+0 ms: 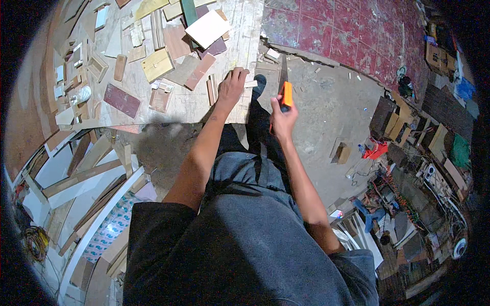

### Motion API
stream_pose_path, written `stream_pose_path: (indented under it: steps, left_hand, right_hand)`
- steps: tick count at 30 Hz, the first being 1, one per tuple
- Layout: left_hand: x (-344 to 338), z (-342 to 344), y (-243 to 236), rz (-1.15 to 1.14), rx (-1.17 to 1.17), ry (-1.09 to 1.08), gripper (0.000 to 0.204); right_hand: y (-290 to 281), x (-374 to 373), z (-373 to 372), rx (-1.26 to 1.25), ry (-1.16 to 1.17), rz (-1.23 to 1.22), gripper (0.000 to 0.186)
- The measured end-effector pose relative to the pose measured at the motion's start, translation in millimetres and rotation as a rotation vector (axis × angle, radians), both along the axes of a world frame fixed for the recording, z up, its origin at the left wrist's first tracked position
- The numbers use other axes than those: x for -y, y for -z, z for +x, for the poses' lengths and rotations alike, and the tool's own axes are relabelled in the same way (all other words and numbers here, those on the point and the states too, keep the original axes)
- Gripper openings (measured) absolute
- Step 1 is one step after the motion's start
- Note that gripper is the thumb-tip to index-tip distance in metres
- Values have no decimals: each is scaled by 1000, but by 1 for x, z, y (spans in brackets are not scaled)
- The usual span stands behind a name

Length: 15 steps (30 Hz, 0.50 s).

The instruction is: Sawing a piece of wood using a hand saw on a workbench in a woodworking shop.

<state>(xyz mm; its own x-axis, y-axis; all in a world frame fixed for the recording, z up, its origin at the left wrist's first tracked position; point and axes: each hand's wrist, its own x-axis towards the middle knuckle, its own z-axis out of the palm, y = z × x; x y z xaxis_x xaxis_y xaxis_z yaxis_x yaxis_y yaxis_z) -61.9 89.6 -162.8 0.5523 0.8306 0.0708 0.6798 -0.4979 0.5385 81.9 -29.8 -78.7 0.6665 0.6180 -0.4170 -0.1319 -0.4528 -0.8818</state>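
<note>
My left hand [234, 87] is at the right edge of the wooden worktable [244, 35], its fingers bent down over a small pale wood strip [250, 84]. One end of that strip juts past the table edge; the rest is hidden under the hand. Just left of the hand stand thin wood pieces [211, 91]. In my right hand [284, 120] is a handsaw [288, 94] with an orange and black handle, gripped with the fingers wrapped round. Its narrow blade points away from me, to the right of the strip and apart from it.
Wood offcuts cover the table, among them a white block [207, 28], a yellowish block [157, 65] and a dark red board [122, 100]. Boards [84, 176] are piled at the lower left. Tools and cables clutter the right, near a red bag [375, 150].
</note>
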Motion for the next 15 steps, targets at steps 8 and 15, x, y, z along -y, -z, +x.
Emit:
stream_pose_path:
  steps: [8,15]
  left_hand:
    - [1,7,2,-32,15,-60,38]
    - [3,19,-4,-74,28,8,42]
  right_hand:
    - [83,-30,-14,37,-55,-166,37]
    - [116,-35,-11,-76,-163,-104,15]
